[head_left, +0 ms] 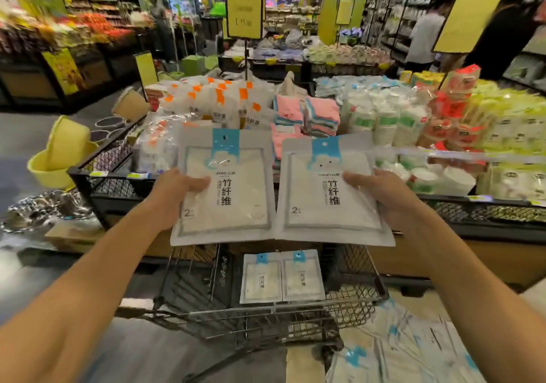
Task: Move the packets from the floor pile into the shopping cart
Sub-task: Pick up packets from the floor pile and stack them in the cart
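Note:
I hold two flat white packets with blue top tabs side by side above the wire shopping cart (351, 306). My left hand (174, 196) grips the left packet (233, 205) at its left edge, thumb on the front. My right hand (390, 196) grips the right packet (325, 214) at its right edge in the same way. Two more packets (282, 277) of the same kind lie flat next to each other on the cart's floor, directly below. The floor pile (413, 344) of packets spreads at the lower right, beside the cart.
A black mesh display bin (118, 187) full of cloths, paper cups and bagged goods stands just beyond the cart. Yellow tubs (62, 152) and foil trays (44, 208) sit at the left. A person in white (425, 40) stands in the far right aisle.

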